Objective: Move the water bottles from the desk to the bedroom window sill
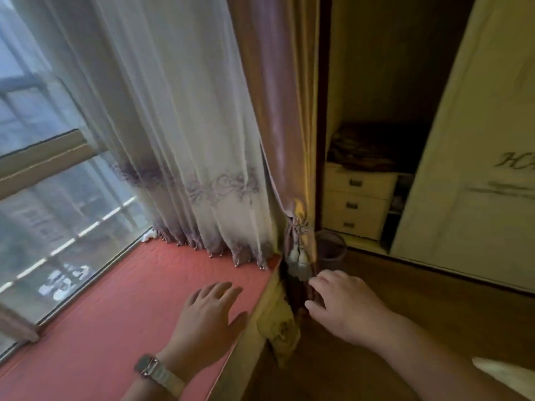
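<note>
At the sill, head view: no water bottles that I can make out, neither on the red-covered window sill [101, 314] nor in either hand.
Left hand [211, 311]: flat, fingers spread over the sill, holding nothing.
Right hand [344, 308]: fingers loose by the curtain tassel [298, 264], gripping nothing.
Risk: the sheer curtain [188, 140] hangs onto the sill, so a bottle stood near it could get knocked over, I reckon.
Writing: script "H" on the wardrobe door [463, 198], the rest cut off and blurry.

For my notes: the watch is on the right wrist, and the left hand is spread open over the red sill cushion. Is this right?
No. The head view shows the watch on the left wrist, not the right. The left hand is indeed spread open over the red sill cushion.
</note>
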A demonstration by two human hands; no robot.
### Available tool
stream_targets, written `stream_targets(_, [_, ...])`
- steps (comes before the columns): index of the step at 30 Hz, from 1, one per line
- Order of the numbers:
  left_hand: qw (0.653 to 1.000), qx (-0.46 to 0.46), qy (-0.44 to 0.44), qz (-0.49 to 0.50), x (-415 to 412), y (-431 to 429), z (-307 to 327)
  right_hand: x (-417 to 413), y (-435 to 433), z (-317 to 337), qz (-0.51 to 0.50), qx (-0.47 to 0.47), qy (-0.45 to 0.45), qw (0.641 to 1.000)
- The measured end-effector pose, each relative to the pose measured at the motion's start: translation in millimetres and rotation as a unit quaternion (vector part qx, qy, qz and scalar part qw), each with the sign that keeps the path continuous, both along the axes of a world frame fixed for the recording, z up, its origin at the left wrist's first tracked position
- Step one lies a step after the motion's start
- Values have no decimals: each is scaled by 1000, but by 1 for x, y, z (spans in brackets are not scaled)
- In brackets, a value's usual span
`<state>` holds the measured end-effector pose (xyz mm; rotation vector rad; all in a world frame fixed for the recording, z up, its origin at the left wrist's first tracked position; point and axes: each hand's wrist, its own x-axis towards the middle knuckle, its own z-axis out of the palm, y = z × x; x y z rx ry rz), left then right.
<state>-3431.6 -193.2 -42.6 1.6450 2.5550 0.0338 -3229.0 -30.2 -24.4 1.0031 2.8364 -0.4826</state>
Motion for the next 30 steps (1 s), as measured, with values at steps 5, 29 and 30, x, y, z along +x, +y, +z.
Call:
stream_targets(5, [992, -48, 13, -119, 31, 78, -6, 57, 42, -6, -99, -30, 4, 995])
stream_targets(29, [920, -10, -87, -382, 5, 502, -26, 54, 291, -7, -397, 23, -54, 916])
stream_targets(30, [914, -13, -90, -395, 11, 514, -25, 58, 298, -10, -403, 22, -59, 913])
